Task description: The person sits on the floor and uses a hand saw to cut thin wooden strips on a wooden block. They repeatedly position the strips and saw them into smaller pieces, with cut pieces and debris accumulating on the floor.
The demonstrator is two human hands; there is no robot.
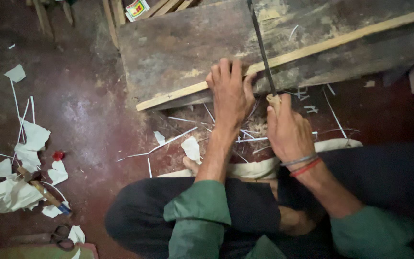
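Left hand point(230, 91): pressed flat on the thin wood strip point(312, 48), fingers spread.
Right hand point(287, 129): closed tight on the saw point(262, 48) handle.
Wood strip: lies slanted across the dark plank point(178, 48).
Floor point(82, 115): white paper scraps point(29, 148).

Only one package is near me: a small flat packet point(137, 8) at the top edge, beyond my wooden board point(178, 52), printed red, yellow, green and white.
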